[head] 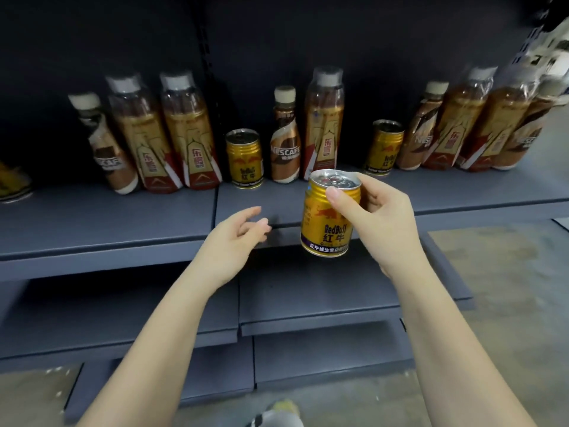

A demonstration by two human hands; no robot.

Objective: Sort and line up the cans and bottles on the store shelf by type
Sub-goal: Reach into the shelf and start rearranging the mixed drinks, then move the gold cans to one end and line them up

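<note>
My right hand (381, 220) grips a gold Red Bull can (328, 224) near its top and holds it upright in front of the shelf edge. My left hand (237, 235) hovers to the can's left, fingers loosely apart and holding nothing. On the grey shelf (107, 217) stand two more gold cans, one (244, 158) left of centre and one (384, 147) to the right. Brown Nescafe bottles (284, 140) and taller amber energy-drink bottles (323, 124) are mixed along the back, with a cluster at the left (160, 134) and another at the right (471, 121).
Lower grey shelves (323, 306) step out below my arms. The dark back panel (277, 41) rises behind the row. A partly visible yellow item (12, 183) sits at the far left. Concrete floor (508, 272) shows at the right, and a shoe (277, 414) at the bottom.
</note>
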